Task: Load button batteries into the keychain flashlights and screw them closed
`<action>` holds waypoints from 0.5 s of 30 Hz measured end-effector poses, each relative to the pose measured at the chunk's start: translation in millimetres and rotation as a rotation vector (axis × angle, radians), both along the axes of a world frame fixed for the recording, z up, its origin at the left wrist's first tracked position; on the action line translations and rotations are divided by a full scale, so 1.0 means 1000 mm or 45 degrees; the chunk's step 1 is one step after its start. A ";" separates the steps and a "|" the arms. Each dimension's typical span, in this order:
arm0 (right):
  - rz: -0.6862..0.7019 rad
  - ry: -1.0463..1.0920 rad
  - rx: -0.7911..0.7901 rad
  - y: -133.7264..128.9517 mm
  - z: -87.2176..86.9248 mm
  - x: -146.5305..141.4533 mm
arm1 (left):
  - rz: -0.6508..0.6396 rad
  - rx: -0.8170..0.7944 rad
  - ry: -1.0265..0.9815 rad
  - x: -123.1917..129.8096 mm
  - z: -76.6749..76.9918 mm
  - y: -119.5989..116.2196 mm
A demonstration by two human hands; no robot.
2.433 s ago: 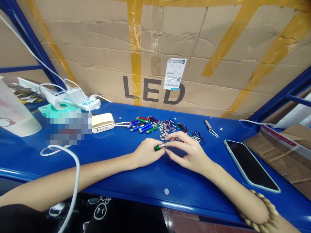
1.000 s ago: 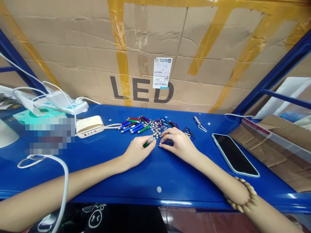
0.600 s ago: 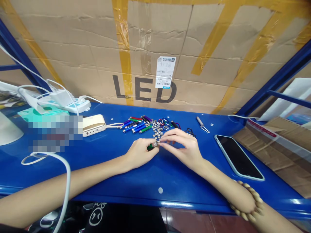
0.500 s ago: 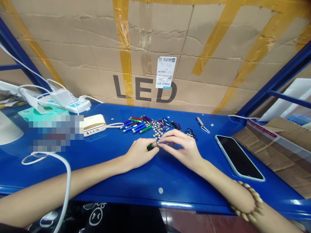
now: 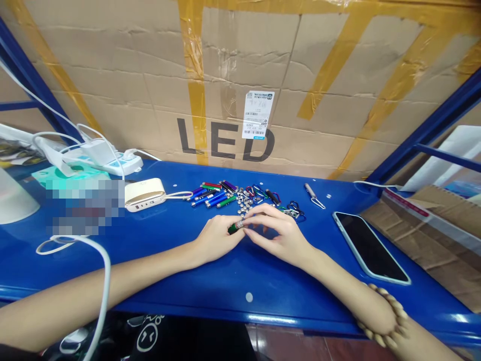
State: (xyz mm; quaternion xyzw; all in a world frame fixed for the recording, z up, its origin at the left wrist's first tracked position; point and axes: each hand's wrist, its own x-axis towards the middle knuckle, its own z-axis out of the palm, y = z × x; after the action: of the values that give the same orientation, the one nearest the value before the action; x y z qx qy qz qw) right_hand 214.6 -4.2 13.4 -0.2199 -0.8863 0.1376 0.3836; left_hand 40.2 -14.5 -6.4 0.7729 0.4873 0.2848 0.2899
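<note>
Wrapped in my left hand [image 5: 220,238] is a small green keychain flashlight [image 5: 233,228], its silver end pointing right. The fingers of my right hand [image 5: 280,229] are bent, with thumb and fingertips pinched at that silver end; anything tiny between them is hidden. Just beyond my hands lies a scatter of silver button cells [image 5: 245,200]. Several blue, green, red and purple metal tubes [image 5: 214,194] lie to the left of the cells. Small carabiner clips [image 5: 259,190] are to the right, and more clips [image 5: 295,209] sit partly behind my right hand.
A phone [image 5: 372,248] lies at right, beside a cardboard box [image 5: 432,235]. A silver tube with a clip [image 5: 311,193] sits farther back. On the left are a cream power bank [image 5: 145,194], a power strip [image 5: 128,163] and a white cable [image 5: 106,271]. A big carton [image 5: 150,100] stands behind.
My right fingertips have shifted slightly at the flashlight's silver end, the fingers curving a bit more. My left hand keeps its hold. The whole view has tilted a little.
</note>
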 end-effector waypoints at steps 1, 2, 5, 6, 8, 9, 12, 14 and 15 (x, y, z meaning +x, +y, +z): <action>0.001 -0.005 -0.003 0.000 0.000 0.000 | 0.001 0.000 -0.001 0.000 0.000 0.000; 0.003 -0.002 -0.001 0.000 0.000 0.000 | 0.000 -0.001 -0.007 0.000 0.000 0.000; -0.037 0.017 -0.013 0.002 -0.002 0.001 | 0.022 0.000 -0.077 0.000 0.000 0.001; -0.078 0.019 -0.025 0.003 -0.002 0.001 | 0.049 -0.003 -0.123 0.000 0.000 0.002; -0.184 0.001 -0.044 0.007 -0.004 0.002 | 0.125 -0.016 -0.242 0.000 0.000 0.003; -0.233 -0.022 -0.046 0.009 -0.004 0.003 | 0.163 -0.031 -0.310 0.000 0.000 0.003; -0.319 -0.158 -0.016 0.015 -0.008 0.005 | 0.226 -0.094 -0.481 0.000 0.000 0.004; -0.355 -0.299 0.005 0.017 -0.010 0.006 | 0.238 -0.129 -0.539 0.000 -0.001 0.005; -0.370 -0.376 0.008 0.018 -0.011 0.007 | 0.239 -0.139 -0.551 0.000 -0.001 0.005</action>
State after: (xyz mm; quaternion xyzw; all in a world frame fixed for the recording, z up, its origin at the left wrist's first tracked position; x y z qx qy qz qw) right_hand 221.4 13.7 2.2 -0.3620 -0.8923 0.0443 0.2660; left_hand 40.6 -9.9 -7.0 0.6284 0.4982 0.4426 0.4012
